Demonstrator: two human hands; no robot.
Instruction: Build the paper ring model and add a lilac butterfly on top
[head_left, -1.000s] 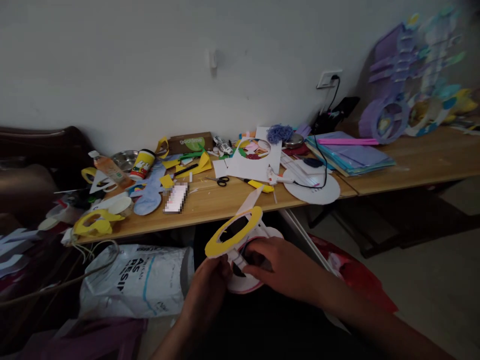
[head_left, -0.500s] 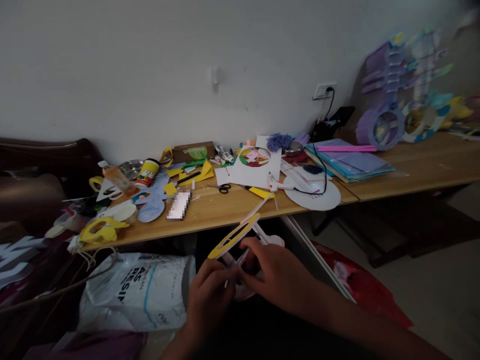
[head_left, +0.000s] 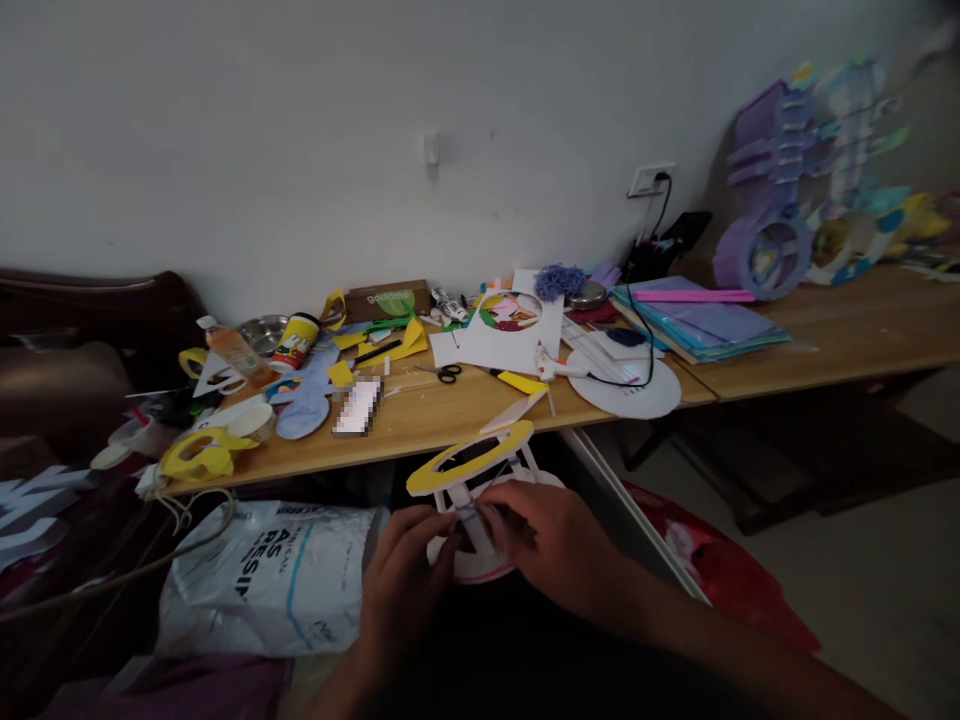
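Both my hands hold a paper craft piece (head_left: 471, 470) in front of the table edge. It has a yellow oval ring on top, white paper struts beneath, and a white and pink ring at the bottom. My left hand (head_left: 405, 585) grips its lower left side, fingers curled. My right hand (head_left: 555, 545) pinches a white strut in the middle from the right. The piece hangs below the wooden table (head_left: 450, 415), over my dark lap.
The table is littered with paper scraps, scissors (head_left: 448, 373), a yellow cup (head_left: 295, 341), a bottle (head_left: 234, 352), a white disc (head_left: 628, 390) and stacked coloured sheets (head_left: 705, 325). A white plastic sack (head_left: 270, 575) lies under it at left. Purple paper models (head_left: 787, 200) stand at far right.
The craft piece has tilted back so the yellow ring's face shows again, after being edge-on half a second ago. My fingers have shifted along the white struts.
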